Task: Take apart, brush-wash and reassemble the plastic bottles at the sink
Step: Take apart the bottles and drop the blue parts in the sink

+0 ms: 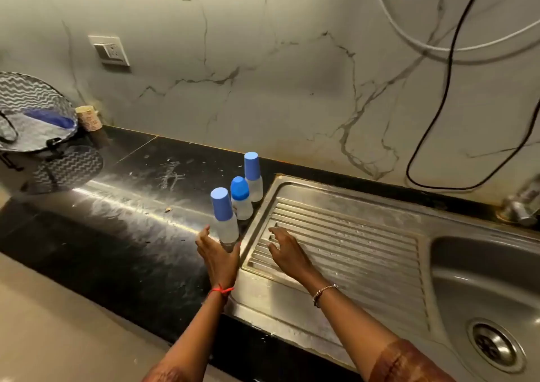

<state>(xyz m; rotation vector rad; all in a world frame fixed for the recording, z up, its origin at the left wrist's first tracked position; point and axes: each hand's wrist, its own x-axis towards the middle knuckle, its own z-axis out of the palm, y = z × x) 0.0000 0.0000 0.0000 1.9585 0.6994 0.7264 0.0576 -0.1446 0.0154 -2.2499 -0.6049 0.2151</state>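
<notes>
The left hand spreads open around the nearest bottle while the right hand hovers open over the sink drainboard, 3 capped bottles standing alongside on the counter, so disassembly seems just starting: grip firmly, then twist off the blue cap.

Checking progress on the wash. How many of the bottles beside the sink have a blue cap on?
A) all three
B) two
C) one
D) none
A: the near bottle, the middle bottle and the far bottle on the counter each stand capped in blue, none yet taken apart.
</notes>
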